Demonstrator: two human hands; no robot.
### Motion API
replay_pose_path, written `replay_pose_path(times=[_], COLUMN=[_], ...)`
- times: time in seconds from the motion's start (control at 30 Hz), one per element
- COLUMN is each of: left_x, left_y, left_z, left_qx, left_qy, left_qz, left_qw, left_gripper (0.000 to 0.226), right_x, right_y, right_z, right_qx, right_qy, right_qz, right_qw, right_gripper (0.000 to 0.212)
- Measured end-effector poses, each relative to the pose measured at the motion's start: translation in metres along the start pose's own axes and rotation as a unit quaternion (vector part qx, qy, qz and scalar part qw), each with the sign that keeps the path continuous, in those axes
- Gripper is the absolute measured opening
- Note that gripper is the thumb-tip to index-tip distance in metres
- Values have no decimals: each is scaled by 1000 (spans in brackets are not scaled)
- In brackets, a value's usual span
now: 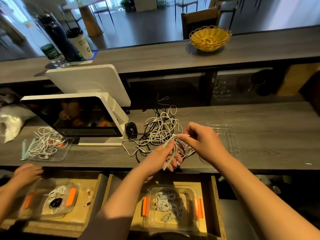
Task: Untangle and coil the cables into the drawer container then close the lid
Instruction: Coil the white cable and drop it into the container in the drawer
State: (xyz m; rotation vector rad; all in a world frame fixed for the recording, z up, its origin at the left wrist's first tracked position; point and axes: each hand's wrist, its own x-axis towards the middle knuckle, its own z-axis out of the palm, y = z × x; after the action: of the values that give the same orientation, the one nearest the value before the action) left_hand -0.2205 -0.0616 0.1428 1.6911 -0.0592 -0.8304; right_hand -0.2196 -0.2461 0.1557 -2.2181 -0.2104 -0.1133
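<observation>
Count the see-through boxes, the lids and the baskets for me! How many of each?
Clear boxes: 2, one in the drawer under the hands, one in the left drawer
Clear lids: 2, one at right, one under white cables at left
Yellow basket: 1
Total: 5

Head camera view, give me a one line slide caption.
Both hands, left and right, wind a white cable beside the tangled pile, above the open drawer container.
</observation>
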Motion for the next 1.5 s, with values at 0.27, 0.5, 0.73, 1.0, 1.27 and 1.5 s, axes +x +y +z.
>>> replay_pose_path(times=[0.27, 0.5, 0.73, 1.0, 1.27, 1.5], left_x=[-5, 1, 12, 24, 42, 43], left_y=[-2, 14, 21, 26, 15, 9], left_z=[18, 12, 3, -7, -10, -5], left_qx=[-211, -387, -519, -562, -349, 8], left_qy=[64, 143, 154, 193, 283, 259], left_qz=[73, 71, 70, 109, 104, 64], left_qw=[973, 908, 838, 797, 887, 964], left_gripper=[52, 53, 52, 52, 53, 44], right_x=[-14, -18, -13, -16, -16, -10], right_y=[5, 10, 18, 5, -13, -13], right_z=[-1, 0, 3, 26, 28, 17], right_qx=[-16, -28, -31, -39, -45, 28], right_qy=[-40, -74, -57, -128, -184, -104], right_qz=[32, 31, 43, 39, 19, -9], right_qw=[999, 996, 997, 990, 982, 994], right_gripper=[12, 15, 13, 19, 19, 15])
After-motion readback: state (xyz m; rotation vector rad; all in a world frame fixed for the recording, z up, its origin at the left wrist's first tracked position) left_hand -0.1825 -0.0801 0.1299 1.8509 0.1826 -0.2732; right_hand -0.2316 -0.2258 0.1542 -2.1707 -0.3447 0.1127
